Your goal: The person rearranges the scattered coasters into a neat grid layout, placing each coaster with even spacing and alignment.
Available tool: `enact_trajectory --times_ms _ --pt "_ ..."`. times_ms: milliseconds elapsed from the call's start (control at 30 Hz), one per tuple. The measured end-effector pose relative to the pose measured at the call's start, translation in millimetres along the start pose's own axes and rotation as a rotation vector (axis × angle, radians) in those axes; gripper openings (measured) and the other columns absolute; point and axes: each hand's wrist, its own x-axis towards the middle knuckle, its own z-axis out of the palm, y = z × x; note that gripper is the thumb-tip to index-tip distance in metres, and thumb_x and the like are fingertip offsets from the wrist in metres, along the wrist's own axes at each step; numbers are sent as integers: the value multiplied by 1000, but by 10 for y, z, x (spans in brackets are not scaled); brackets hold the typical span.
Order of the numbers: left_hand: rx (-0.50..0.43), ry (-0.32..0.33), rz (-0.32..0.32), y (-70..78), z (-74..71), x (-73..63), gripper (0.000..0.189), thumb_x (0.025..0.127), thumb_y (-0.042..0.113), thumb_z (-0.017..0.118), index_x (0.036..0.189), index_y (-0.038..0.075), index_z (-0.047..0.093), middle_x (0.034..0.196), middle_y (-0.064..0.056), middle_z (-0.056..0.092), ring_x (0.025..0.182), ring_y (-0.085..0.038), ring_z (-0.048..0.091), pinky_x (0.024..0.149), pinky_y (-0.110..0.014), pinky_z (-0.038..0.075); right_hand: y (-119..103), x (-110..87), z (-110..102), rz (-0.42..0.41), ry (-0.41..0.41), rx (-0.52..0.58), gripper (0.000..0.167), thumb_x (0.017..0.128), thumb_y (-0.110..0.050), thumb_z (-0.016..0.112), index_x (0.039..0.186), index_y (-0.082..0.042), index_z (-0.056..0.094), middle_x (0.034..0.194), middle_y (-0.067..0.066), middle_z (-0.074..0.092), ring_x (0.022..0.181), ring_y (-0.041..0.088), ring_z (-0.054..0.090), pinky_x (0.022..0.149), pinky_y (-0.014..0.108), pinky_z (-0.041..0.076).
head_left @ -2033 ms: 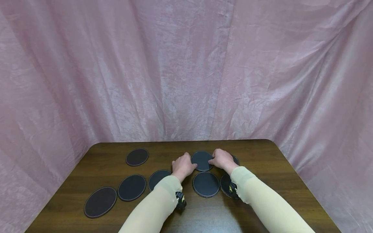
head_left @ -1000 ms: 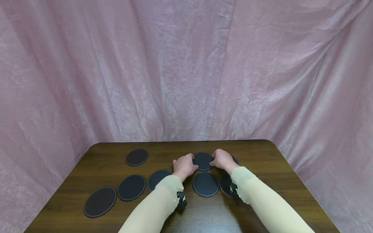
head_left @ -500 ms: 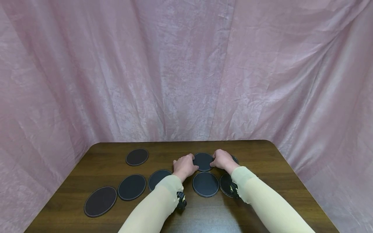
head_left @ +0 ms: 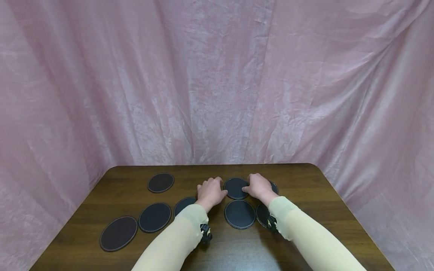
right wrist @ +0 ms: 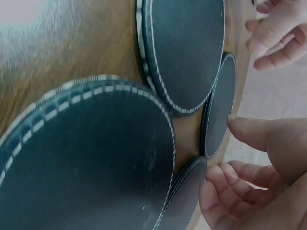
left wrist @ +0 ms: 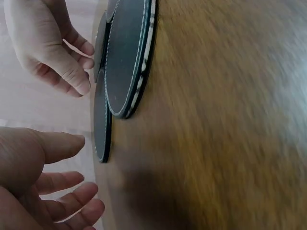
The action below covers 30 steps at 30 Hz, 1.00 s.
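Between my two hands a round dark coaster [head_left: 234, 188] with pale edge stitching lies flat at the back of the table. Just left of it, apart from its rim, is my left hand [head_left: 211, 192], its fingers loosely spread and holding nothing in the left wrist view. My right hand [head_left: 259, 186] stays at the coaster's right edge; in the right wrist view its thumb [right wrist: 249, 134] reaches the rim, and whether it touches is unclear. A second coaster [head_left: 240, 214] lies in front. Two more, a back right coaster [head_left: 274, 187] and a front right coaster [head_left: 262, 214], are partly hidden by my right hand and wrist.
On the left half of the wooden table [head_left: 305, 226] lie a back coaster [head_left: 161, 183] and a slanting row: a near coaster [head_left: 118, 233], a middle coaster [head_left: 155, 217] and one [head_left: 183, 205] partly behind my left forearm. A pink curtain [head_left: 217, 82] hangs behind.
The coaster between my hands settled flat onto the table between two seconds and one second ago. Since then my left hand has let go and shifted slightly left. My right hand has barely moved.
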Motion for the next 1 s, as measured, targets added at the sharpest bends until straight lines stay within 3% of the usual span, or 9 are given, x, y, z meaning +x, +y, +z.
enact_trajectory --times_ms 133,267,567,800,1000 --pt "31 34 5 -64 -22 -10 53 101 36 82 145 9 70 140 -18 68 129 -44 61 108 -65 43 -368 -327 -217 3 34 -53 52 100 -34 85 134 3 71 127 22 64 112 38 67 96 56 57" --pt "83 52 15 -103 -94 -60 57 105 40 77 151 9 66 152 -18 63 138 -44 57 111 -66 42 -494 -387 -190 -31 79 -114 66 102 -38 82 149 3 62 147 25 60 136 46 56 109 64 48" --pt "115 57 37 -298 -232 -184 73 110 44 69 168 7 44 173 -18 41 159 -45 35 124 -69 28 -689 -485 -123 -156 161 -134 70 105 -40 79 156 1 56 156 22 58 148 42 51 117 63 43" --pt "132 48 40 -481 -339 -290 77 112 47 64 172 8 37 178 -18 31 164 -47 25 126 -73 20 -820 -575 -76 -217 125 -142 77 107 -47 73 166 -4 47 168 19 48 159 41 38 127 64 29" --pt "150 43 40 -632 -397 -355 80 112 49 64 173 8 33 181 -18 24 165 -47 20 127 -75 16 -886 -626 -27 -240 95 -164 81 108 -54 68 169 -8 42 173 17 42 163 39 31 128 66 25"
